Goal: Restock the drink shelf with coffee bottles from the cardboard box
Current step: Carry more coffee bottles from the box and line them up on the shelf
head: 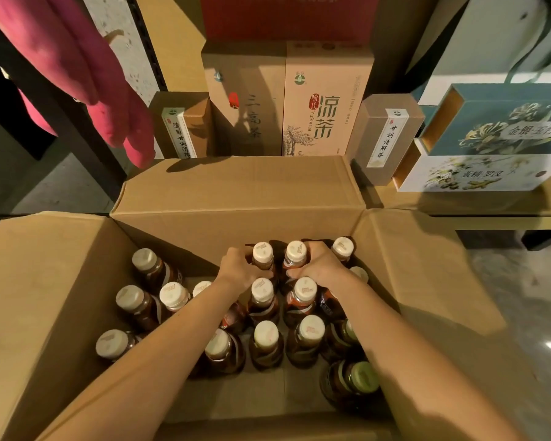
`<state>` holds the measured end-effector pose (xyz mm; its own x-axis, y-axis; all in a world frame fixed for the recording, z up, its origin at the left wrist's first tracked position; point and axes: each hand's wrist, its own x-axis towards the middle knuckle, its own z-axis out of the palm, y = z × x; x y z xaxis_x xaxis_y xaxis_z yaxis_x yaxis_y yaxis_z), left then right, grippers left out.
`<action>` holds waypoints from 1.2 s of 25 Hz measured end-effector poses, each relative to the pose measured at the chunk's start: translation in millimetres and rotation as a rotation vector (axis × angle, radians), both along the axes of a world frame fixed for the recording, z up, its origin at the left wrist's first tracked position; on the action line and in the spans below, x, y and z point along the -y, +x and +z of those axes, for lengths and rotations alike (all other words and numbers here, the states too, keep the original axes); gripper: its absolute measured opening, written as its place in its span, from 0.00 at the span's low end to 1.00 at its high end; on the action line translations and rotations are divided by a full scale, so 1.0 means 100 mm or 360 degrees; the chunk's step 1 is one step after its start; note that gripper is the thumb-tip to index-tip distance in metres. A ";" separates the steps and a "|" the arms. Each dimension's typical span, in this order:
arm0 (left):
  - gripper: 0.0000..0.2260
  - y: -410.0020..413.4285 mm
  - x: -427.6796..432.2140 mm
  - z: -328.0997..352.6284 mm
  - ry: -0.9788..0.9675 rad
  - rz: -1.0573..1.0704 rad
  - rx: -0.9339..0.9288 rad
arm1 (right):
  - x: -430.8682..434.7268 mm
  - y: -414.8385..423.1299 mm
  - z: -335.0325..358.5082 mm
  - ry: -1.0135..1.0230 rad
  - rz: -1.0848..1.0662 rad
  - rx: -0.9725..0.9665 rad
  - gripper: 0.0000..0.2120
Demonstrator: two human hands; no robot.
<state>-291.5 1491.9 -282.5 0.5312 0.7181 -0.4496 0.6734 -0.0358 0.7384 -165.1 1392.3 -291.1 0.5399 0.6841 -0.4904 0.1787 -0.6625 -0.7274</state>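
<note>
An open cardboard box [236, 224] sits below me, holding several brown coffee bottles with white caps. Both my arms reach down into its far end. My left hand [240, 270] is closed around the neck of one white-capped bottle [262, 253] in the back row. My right hand [318, 265] grips the neighbouring bottle [296, 253] just to its right. Both bottles stand upright among the others. A bottle with a green cap [361, 378] stands in the near right corner of the box.
A low shelf [497, 222] beyond the box carries tea cartons [326, 100], small upright boxes [388, 138] and blue gift boxes [497, 138]. A pink cloth [86, 74] hangs at upper left beside a dark post. The box flaps spread out left and right. Grey floor shows on both sides.
</note>
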 end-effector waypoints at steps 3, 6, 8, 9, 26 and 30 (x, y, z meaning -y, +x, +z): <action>0.24 -0.06 0.00 -0.06 0.0087 -0.0087 0.0089 | -0.01 -0.02 -0.04 0.0064 -0.0055 0.0020 0.28; 0.22 -0.08 0.04 -0.04 0.0079 -0.0122 0.0219 | -0.01 -0.04 -0.02 0.0139 0.0001 0.0038 0.27; 0.20 -0.10 0.05 0.04 0.0086 -0.0155 0.0339 | -0.01 -0.07 0.07 0.0226 0.0035 0.0058 0.26; 0.19 -0.12 0.05 0.09 0.0086 -0.0153 0.0404 | -0.01 -0.07 0.15 0.0279 0.0033 0.0064 0.26; 0.13 -1.46 0.13 2.60 0.0708 0.0501 0.1241 | -0.43 -1.23 2.84 0.1378 0.0390 0.0172 0.15; 0.08 -2.52 0.03 2.96 0.0919 0.0716 0.1240 | -0.72 -2.27 3.19 0.1522 0.0657 0.0114 0.14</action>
<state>-543.8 1489.4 13.9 0.1585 0.9152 0.3704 0.0616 -0.3836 0.9214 -391.7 1463.9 27.9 0.1825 0.9080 0.3772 0.3237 0.3068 -0.8950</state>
